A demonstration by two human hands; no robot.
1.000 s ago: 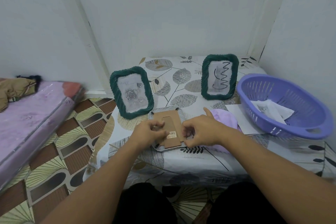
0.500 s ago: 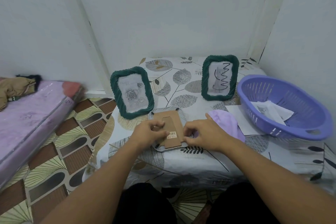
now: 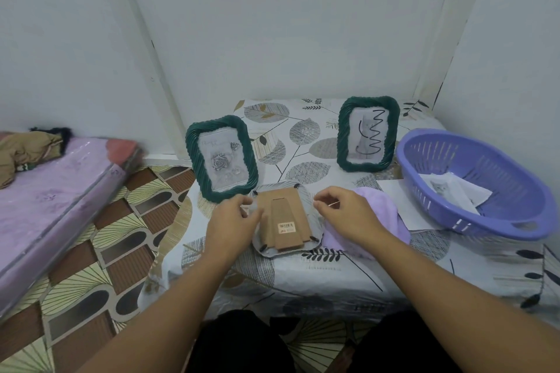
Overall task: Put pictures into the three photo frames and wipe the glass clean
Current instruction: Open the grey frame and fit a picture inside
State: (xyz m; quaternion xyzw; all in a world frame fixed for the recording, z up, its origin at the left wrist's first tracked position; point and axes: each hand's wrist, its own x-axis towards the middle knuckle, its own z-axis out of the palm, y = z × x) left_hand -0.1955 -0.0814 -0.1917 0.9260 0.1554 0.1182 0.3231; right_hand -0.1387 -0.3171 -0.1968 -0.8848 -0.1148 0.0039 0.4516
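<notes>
A third photo frame lies face down at the table's front, its brown cardboard back and folded stand facing up. My left hand hovers at its left edge with the fingers loosely curled. My right hand is just right of the frame, fingers loosely bent, holding nothing I can see. Two green frames stand upright behind: one with a rose picture at the left, one with a cat picture and a black scribble at the right. A lilac cloth lies under my right wrist.
A purple plastic basket at the right holds loose paper pictures. A white sheet lies beside it. The leaf-patterned tablecloth covers a small table in a wall corner. A mattress sits on the floor at the left.
Both hands have come off the face-down frame's back and moved apart to its sides; the brown backing now shows in full.
</notes>
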